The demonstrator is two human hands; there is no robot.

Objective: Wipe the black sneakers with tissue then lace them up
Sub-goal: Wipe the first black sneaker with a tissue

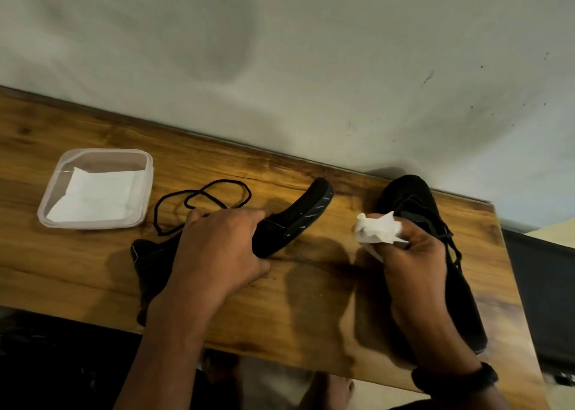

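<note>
Far left, a clear plastic tub (46,201) is seen, with folded tissue (93,198) laid inside. Beside it a loose black lace (231,183) is looped on the tabletop (311,316). Now the unlaced sneaker (298,220): it is tipped on its side, sole edge turned outward, and its middle is clasped by the curled grip of the left hand (217,248). Further right, a crumpled tissue (378,229) is pinched tight in the grip of the right hand (417,254), in front of the laced sneaker (410,195) at the right end.

For a good wipe, the tipped shoe is best kept pinned. The wad should be drawn along the sole edge in long strokes, and a clean face turned out once soiled.

The tabletop is seen as glossy brown wood, set against a pale, scuffed wall (280,52).
</note>
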